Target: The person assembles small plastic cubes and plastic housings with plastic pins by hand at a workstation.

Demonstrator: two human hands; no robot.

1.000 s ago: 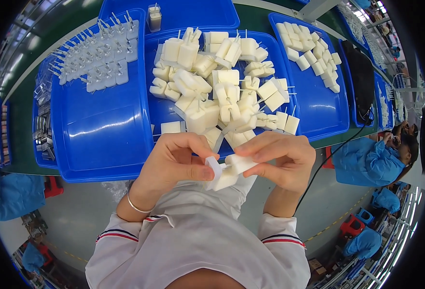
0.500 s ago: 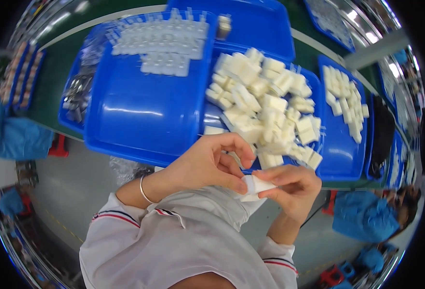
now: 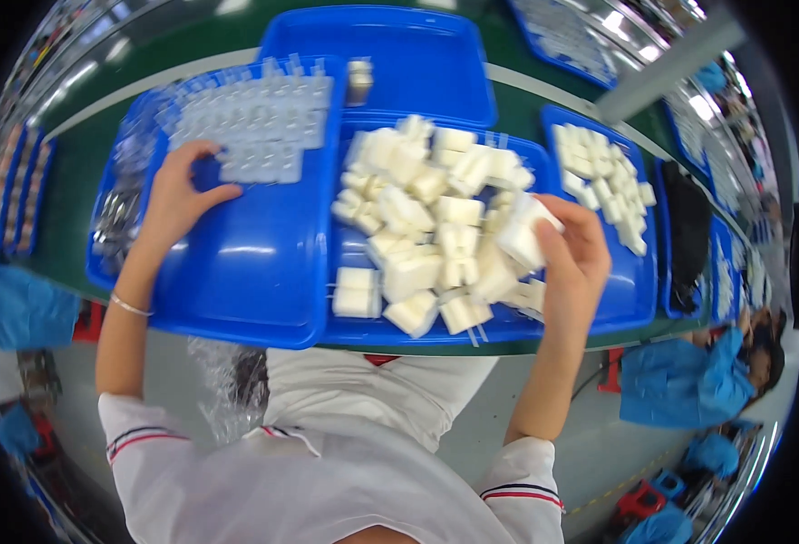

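My left hand is over the large blue tray on the left, thumb and forefinger apart, with nothing visible between them. Its fingertips come close to the left end of the front row of translucent white pieces; whether they touch is unclear. Between the thumb and fingers of my right hand is a white block, blurred by motion. This hand is above the right side of a blue tray heaped with cream-white blocks, some with thin clear prongs.
Behind stands another blue tray with a small stack of beige pieces. A further tray of cream blocks lies right, beside a black bag. Clear plastic bags are at far left. People in blue sit nearby.
My hands were together at the table's front edge around a white part. They have separated: the left reached forward to the left tray, the right moved over the block heap with a white block.
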